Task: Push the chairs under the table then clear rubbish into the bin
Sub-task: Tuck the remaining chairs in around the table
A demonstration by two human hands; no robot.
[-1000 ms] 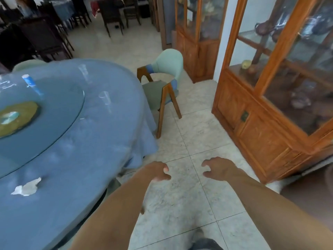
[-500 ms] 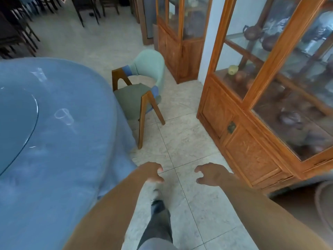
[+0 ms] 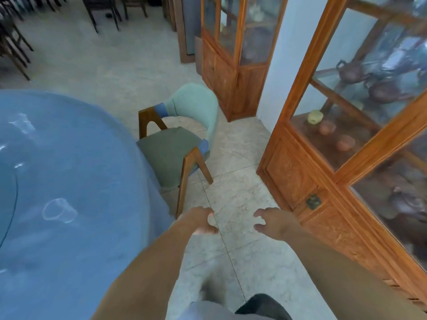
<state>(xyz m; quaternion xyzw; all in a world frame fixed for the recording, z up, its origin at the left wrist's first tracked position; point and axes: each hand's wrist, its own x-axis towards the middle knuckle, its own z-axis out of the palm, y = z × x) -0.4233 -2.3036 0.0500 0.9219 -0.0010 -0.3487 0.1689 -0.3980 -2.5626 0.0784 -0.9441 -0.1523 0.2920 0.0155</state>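
Observation:
A wooden chair (image 3: 175,148) with a mint-green back and grey-green seat stands at the right edge of the round table (image 3: 69,227), its seat front just under the blue tablecloth. My left hand (image 3: 201,221) hovers over the floor tiles just short of the chair's near leg, fingers curled and apart, holding nothing. My right hand (image 3: 270,221) floats beside it, also empty with fingers spread. A clear plastic cup (image 3: 59,210) lies on its side on the tablecloth; another clear cup (image 3: 22,123) sits farther back.
Tall wooden glass-fronted cabinets (image 3: 323,181) line the right side, leaving a tiled aisle (image 3: 233,195) between them and the chair. A second cabinet (image 3: 233,61) stands behind the chair. Dark chairs (image 3: 101,10) fill the far room. My leg shows at the bottom.
I have walked forward along the table's edge; the chair is much nearer and the crumpled paper and turntable have left view. Both hands stay raised and empty.

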